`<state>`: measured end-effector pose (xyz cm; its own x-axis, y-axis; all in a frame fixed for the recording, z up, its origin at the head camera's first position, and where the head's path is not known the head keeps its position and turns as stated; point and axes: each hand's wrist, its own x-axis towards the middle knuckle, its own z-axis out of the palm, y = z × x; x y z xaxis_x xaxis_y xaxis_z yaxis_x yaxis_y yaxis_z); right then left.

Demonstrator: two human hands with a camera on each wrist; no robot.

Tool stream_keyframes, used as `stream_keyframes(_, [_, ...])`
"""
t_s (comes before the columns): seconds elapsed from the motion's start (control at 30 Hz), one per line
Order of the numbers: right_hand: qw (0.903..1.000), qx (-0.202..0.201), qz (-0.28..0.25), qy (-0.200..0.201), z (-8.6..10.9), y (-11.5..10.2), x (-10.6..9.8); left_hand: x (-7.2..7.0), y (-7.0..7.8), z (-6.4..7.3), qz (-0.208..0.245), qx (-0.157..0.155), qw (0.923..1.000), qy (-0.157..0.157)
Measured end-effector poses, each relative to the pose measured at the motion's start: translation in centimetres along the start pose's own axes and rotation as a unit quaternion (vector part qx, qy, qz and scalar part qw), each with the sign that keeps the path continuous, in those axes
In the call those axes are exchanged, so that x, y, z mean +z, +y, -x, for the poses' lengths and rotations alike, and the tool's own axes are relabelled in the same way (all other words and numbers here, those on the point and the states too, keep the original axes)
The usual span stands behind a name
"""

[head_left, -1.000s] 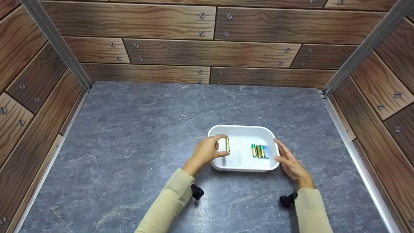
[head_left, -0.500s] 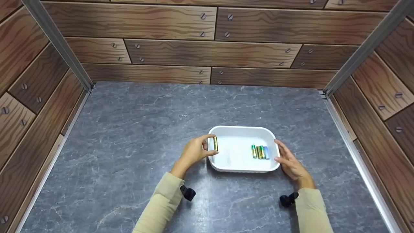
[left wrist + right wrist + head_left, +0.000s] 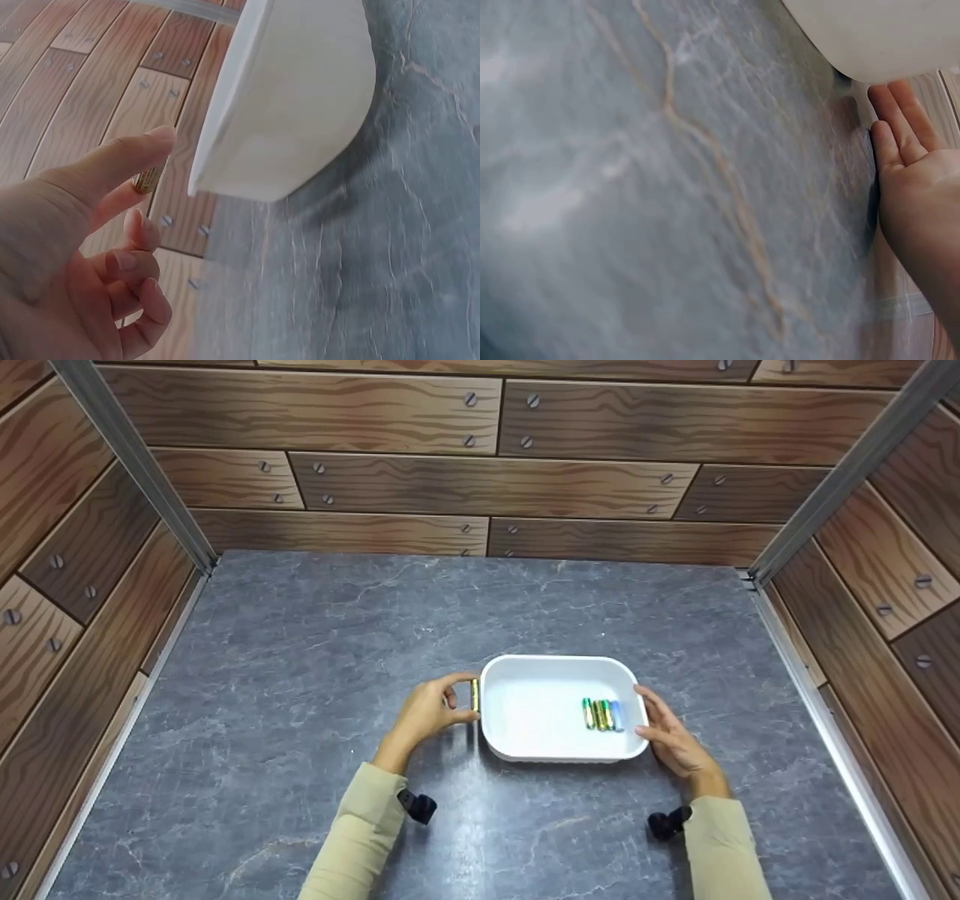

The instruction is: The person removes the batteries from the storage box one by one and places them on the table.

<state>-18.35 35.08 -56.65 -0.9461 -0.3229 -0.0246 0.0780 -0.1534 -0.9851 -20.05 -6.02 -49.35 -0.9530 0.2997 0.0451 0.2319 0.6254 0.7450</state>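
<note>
My left hand (image 3: 427, 709) pinches a gold battery (image 3: 475, 695) between thumb and fingertips, just outside the left end of a white plastic tub (image 3: 525, 754). The left wrist view shows the battery (image 3: 147, 180) mostly hidden behind the thumb, raised above the tabletop and apart from the tub wall (image 3: 300, 105). Inside the tub, several batteries (image 3: 600, 715) lie side by side near the right end, green-and-gold ones with a blue one at the right. My right hand (image 3: 679, 742) rests against the tub's right end, thumb and fingertips at its rim; its lower fingers (image 3: 907, 135) are straight.
A grey marbled tabletop (image 3: 337, 645) lies under everything. Wood-plank-patterned walls (image 3: 495, 480) with metal corner posts (image 3: 135, 465) enclose it at the back and both sides. Black wrist cameras (image 3: 420, 806) are strapped to both sleeves.
My left hand has carried the gold battery leftward, from over the tub's inside, past the left rim, to outside it. The tub, the other batteries and my right hand have hardly moved.
</note>
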Motion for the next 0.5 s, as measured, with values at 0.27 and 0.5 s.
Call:
stream_keyframes(0.27, [0.9997,-0.017,-0.003,-0.020,0.1,0.0,-0.2,0.1,-1.1,0.0,0.009,-0.008,0.9999,0.003])
stream_keyframes(0.5, [0.9999,-0.008,0.002,-0.007,0.0,0.0,0.1,0.3,-2.0,0.1,0.006,-0.016,0.9998,0.004])
